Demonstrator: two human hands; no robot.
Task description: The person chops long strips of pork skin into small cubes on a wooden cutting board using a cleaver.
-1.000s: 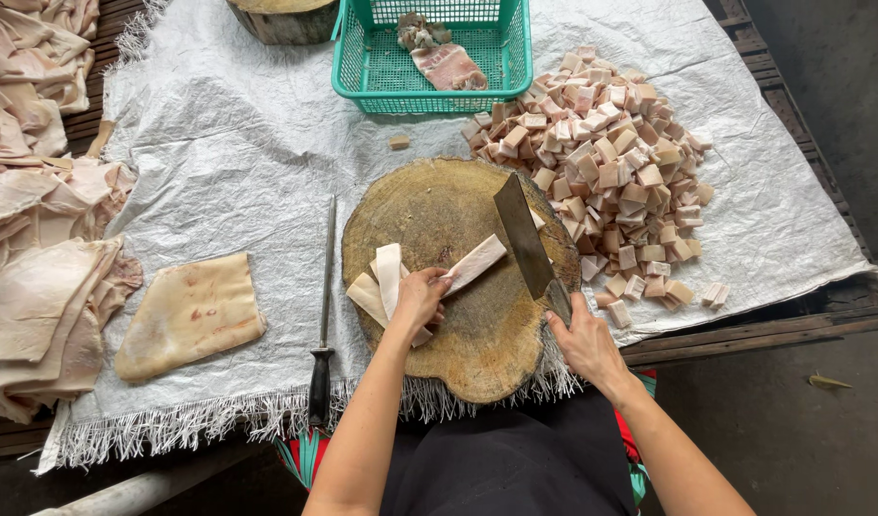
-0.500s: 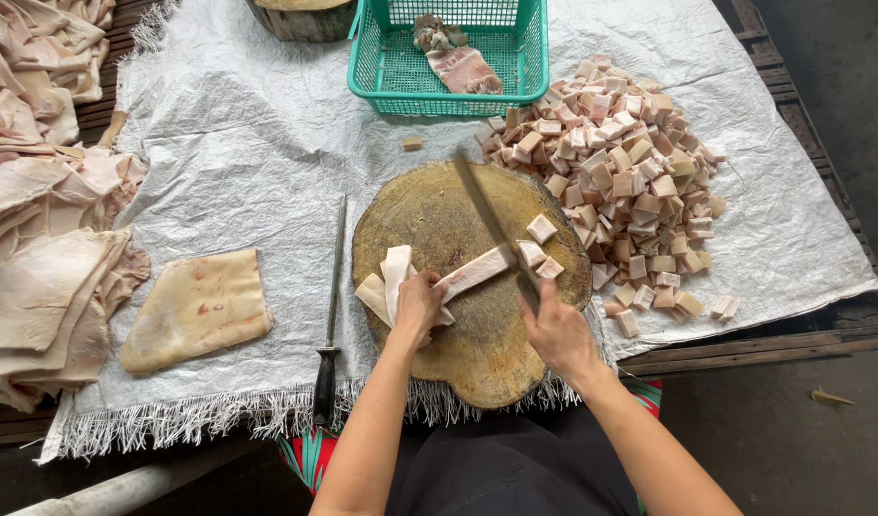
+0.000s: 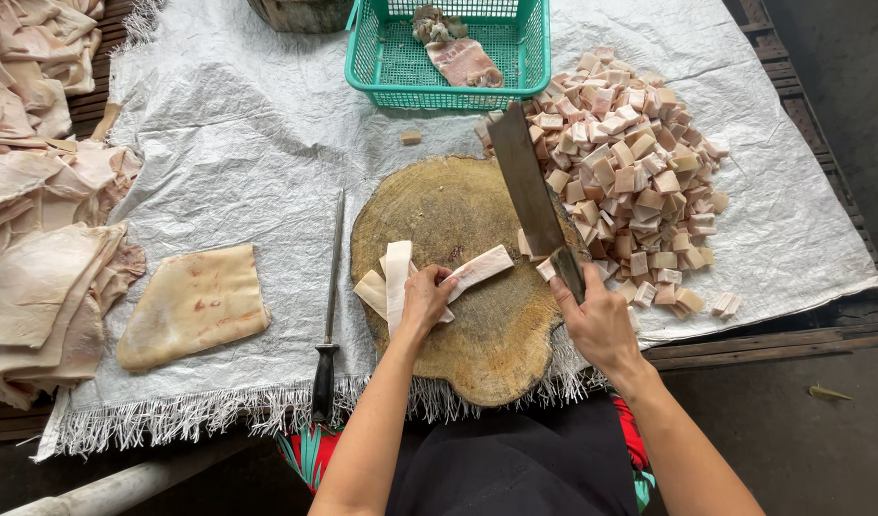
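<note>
At the far left a heap of pale skin sheets [image 3: 37,210] lies piled along the edge of the tabletop [image 3: 248,124], which is covered by a white woven sack; one flat sheet [image 3: 192,304] lies apart from the heap on the sack, and just right of it a long sharpening steel [image 3: 330,315] lies with its dark handle toward the person.

On the round wooden chopping block [image 3: 467,325] the left hand [image 3: 424,301] presses down on a few strips of pork skin [image 3: 401,277], its fingers curled narrowly over their near ends; one strip [image 3: 479,269] runs out to the right from under the fingertips, flat on the block, with a small cut piece beside its free end.

The right hand [image 3: 596,320] is closed around the handle of a cleaver [image 3: 527,186], whose broad blade is lifted and points away toward the basket, clear of the strip; judging from this, the step in hand is chopping the strips crosswise into squares, with the blade raised between cuts; the next cut calls for the edge to land across the strip's free end, well clear of the left fingertips.

Beyond the block stands a green plastic basket [image 3: 381,81] holding a piece of meat [image 3: 463,59]; to the right a large pile of cut cubes [image 3: 630,162] rests on the sack, touching the block's right rim.
</note>
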